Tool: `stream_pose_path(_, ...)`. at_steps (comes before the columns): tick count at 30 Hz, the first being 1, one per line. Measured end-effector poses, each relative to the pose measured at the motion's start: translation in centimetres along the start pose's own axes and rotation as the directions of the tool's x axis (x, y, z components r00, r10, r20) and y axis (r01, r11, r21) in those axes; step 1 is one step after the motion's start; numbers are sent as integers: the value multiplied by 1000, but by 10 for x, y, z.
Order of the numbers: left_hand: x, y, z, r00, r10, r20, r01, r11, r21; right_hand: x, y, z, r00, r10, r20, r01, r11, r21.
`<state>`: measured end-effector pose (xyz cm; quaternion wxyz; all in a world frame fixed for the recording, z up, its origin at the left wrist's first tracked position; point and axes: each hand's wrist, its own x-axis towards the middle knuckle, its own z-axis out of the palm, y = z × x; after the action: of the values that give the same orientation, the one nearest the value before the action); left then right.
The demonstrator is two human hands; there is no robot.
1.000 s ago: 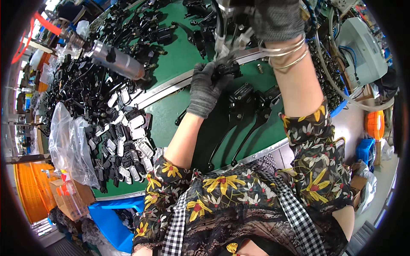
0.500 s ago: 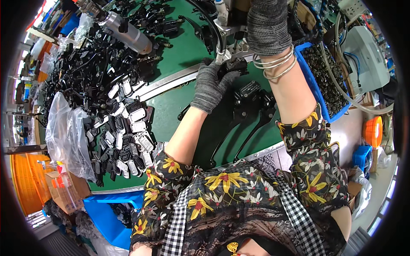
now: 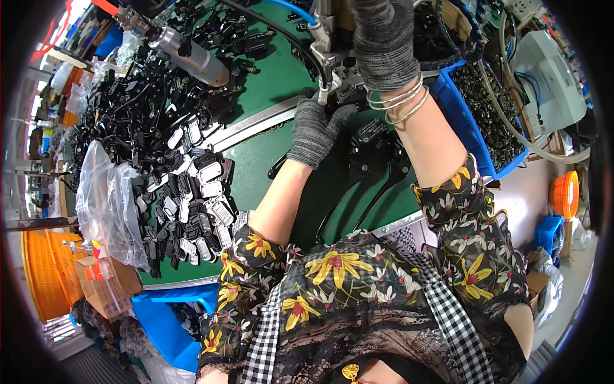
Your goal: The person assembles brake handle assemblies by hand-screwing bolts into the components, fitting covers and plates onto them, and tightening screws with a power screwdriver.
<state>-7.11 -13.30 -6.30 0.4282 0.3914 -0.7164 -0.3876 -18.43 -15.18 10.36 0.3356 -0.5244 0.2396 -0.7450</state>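
Note:
My left hand [image 3: 313, 133], in a grey knit glove, is closed round a black brake lever housing [image 3: 347, 110] at the metal rail. Its fingertips and much of the housing are hidden. Right above it stands the silver metal head of a bench machine [image 3: 325, 69] with a black hose. My right hand [image 3: 385, 51], gloved alike, is raised beside this machine at the top edge; its fingers are out of sight. Two black brake levers lie on the green table below, one nearer [image 3: 358, 165] my left hand and one farther right [image 3: 398, 168].
A silver air screwdriver [image 3: 192, 59] hangs at the upper left over a heap of black lever parts [image 3: 121, 109]. Black and white reservoir caps [image 3: 208, 189] are piled beside a clear plastic bag [image 3: 109, 198]. On the right, a blue bin [image 3: 470, 125] holds small metal parts.
My right hand has shifted slightly left and up. The machine's head also sits further left in view, with a blue hose now showing. My left hand stays at the rail.

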Motion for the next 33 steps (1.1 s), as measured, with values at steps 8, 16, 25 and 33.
stream_pose_path(8,-5,1,-10,993,115,38,-121,918,378,16,-10,2,991,136,17,-136,967,213)
stream_pose_path(16,-64,67,-19,946,-265,184,132,839,529,6,-47,-84,973,132,190,53,673,-738)
stream_pose_path(25,-66,55,-17,922,-355,156,100,606,789,-156,-30,-189,702,679,215,-139,427,-893)
stream_pose_path(33,-91,3,-69,930,-361,72,220,702,678,-165,3,-101,755,580,308,54,413,-909)
